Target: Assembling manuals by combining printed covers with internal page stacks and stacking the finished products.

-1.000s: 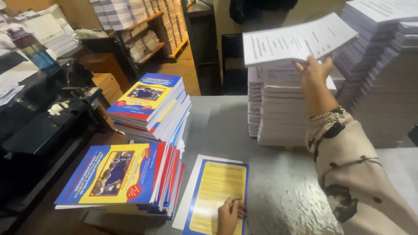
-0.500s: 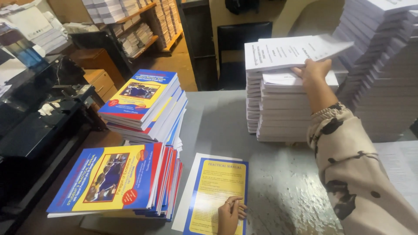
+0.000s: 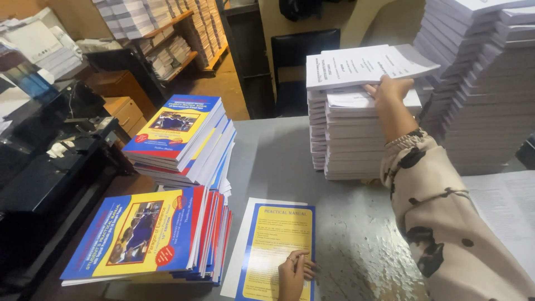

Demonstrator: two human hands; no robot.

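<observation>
Near book stack (image 3: 150, 237): bound books with blue, yellow and red covers, piled at about 8 o'clock on the grey table (image 3: 356, 245), their spines turned towards the middle.
Far book stack (image 3: 181, 136): more of the same books, higher and a little fanned, at about 10 o'clock just behind the near pile.
Cover sheet (image 3: 278, 248): a flat yellow sheet with a blue border, lying on a white sheet at 6 o'clock, just right of the near book stack.
Left hand (image 3: 292, 276): rests palm down on the lower part of the cover sheet, fingers bent and together, pressing rather than clasping; a ring shows on one finger.
White page stack (image 3: 351, 142): unbound printed blocks piled at about 1 o'clock, standing on the table well beyond the cover sheet.
Page block (image 3: 362, 64): a thick white sheaf of printed pages, tilted and raised clear of the top of the white page stack at 1 o'clock.
Right hand (image 3: 390, 89): at the page block's near edge, fingers closed on it from below, the patterned sleeve running back to 4 o'clock.
Tall stacks (image 3: 485, 83): further white blocks in high columns at 2 o'clock, just right of the right hand.
</observation>
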